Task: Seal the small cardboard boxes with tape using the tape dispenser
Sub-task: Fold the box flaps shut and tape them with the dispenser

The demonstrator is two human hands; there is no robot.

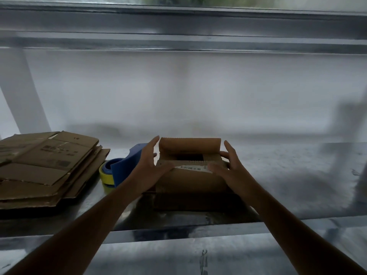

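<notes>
My left hand (150,165) and right hand (228,167), fingers straight, pressed flaps of the small brown cardboard box (190,181), half shut, untaped; the blue plastic tape dispenser (127,167) lay unused.

Small cardboard box (190,181): brown corrugated, centre of the surface, top partly open; far flap upright, near flap folded down, bearing a white barcode label (191,168); dark opening between them.
Tape dispenser (127,165): blue, with a yellow tape roll (106,175), just left of the box.
Flattened cardboard boxes (45,165): stacked, far left.
</notes>
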